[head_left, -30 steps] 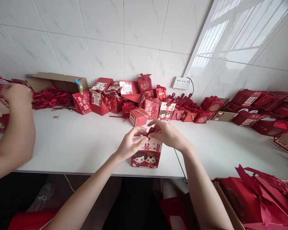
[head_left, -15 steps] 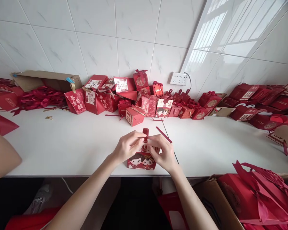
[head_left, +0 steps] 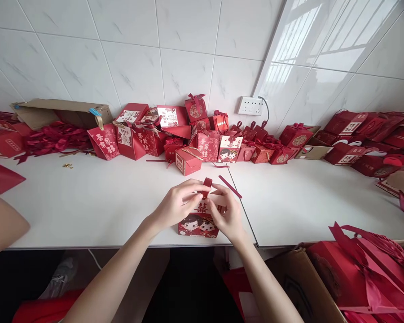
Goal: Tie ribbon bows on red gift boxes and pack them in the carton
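Note:
A red gift box [head_left: 198, 225] with two cartoon figures and a cream upper part stands upright near the table's front edge. From its top rises a dark red ribbon loop [head_left: 207, 183]. My left hand [head_left: 175, 204] pinches the base of this loop between thumb and forefinger. On the box's right side is my right hand [head_left: 228, 213], its thumb and forefinger apart beside the loop; whether its fingertips touch the box I cannot tell. A loose dark red ribbon strip [head_left: 230, 186] lies just behind my right hand.
Finished-looking red boxes [head_left: 208, 148] line the tiled wall. A cardboard tray [head_left: 63, 107] with heaped ribbons [head_left: 55, 137] stands back left, small gold pieces [head_left: 67, 166] before it. A carton [head_left: 299, 278] of red boxes is front right. Other people's arms [head_left: 3, 224] show at both sides.
My right fingers have parted and drawn back from the ribbon loop. My left fingers remain at the loop, which now tilts slightly right. The box has stayed in place.

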`<control>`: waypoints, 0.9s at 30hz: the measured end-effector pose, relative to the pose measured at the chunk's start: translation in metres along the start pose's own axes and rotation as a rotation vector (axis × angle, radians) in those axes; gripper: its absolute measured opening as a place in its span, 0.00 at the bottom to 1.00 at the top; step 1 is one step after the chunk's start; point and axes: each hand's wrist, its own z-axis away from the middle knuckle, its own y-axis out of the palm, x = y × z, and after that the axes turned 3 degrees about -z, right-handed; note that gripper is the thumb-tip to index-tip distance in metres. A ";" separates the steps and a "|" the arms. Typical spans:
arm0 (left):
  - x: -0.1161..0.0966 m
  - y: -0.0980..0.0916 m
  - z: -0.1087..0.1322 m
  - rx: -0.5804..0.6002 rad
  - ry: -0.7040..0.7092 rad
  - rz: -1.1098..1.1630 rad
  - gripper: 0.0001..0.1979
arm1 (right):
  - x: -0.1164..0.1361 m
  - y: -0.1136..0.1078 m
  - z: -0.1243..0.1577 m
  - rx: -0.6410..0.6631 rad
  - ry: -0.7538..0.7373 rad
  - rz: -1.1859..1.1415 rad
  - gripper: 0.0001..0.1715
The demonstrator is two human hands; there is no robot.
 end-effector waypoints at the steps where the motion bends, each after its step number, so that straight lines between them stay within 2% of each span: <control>1: 0.000 0.002 0.000 -0.028 0.026 -0.027 0.12 | 0.000 0.001 0.000 -0.017 0.016 0.008 0.19; 4: 0.002 0.007 0.001 -0.111 0.095 -0.095 0.13 | 0.000 0.002 0.001 -0.035 0.044 0.021 0.16; 9: 0.007 0.012 0.004 -0.194 0.128 -0.175 0.14 | 0.002 0.003 0.000 -0.024 0.031 0.027 0.07; 18: 0.009 0.011 0.007 -0.175 0.190 -0.168 0.16 | 0.009 0.007 -0.001 -0.059 0.084 0.005 0.04; 27: 0.012 0.013 0.009 -0.206 0.191 -0.215 0.14 | 0.008 0.005 -0.004 0.010 0.165 -0.077 0.05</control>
